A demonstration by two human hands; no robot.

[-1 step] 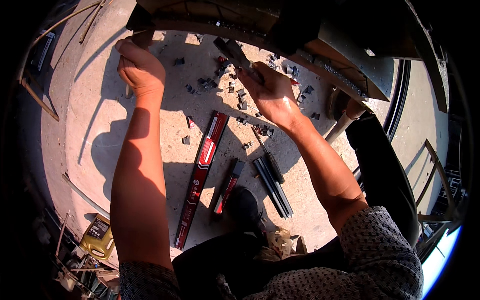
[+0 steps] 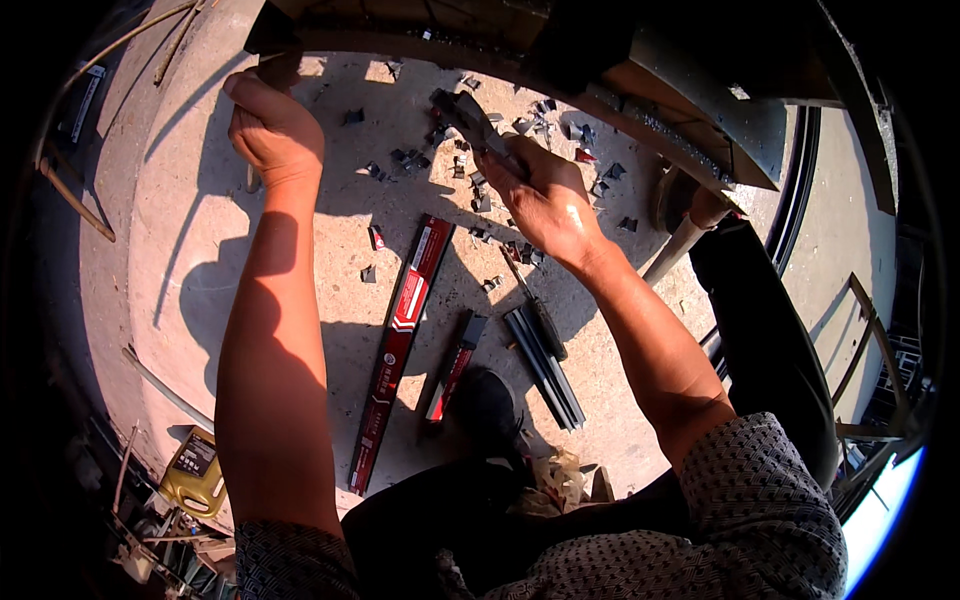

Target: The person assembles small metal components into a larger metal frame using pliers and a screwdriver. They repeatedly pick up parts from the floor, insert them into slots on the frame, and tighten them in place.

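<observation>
My left hand is closed in a fist at the upper left, just below the dark corner of a large metal machine or bench. What its fingers grip is lost in shadow. My right hand is closed around a short dark metal piece, which points up and left under the machine's edge. Below on the concrete lie a long red-and-black bar, a shorter red-and-black length and dark grooved metal profiles. A thin tool with a dark handle rests against these profiles.
Several small dark metal offcuts litter the floor beneath the machine. A round post stands at the right. My dark shoe is beside the short red length. A gold jug sits at lower left, near scattered rods and scrap.
The dark metal piece in my right hand has come slightly lower and toward me. My left hand keeps its place by the machine corner. The whole view has shifted a little.
</observation>
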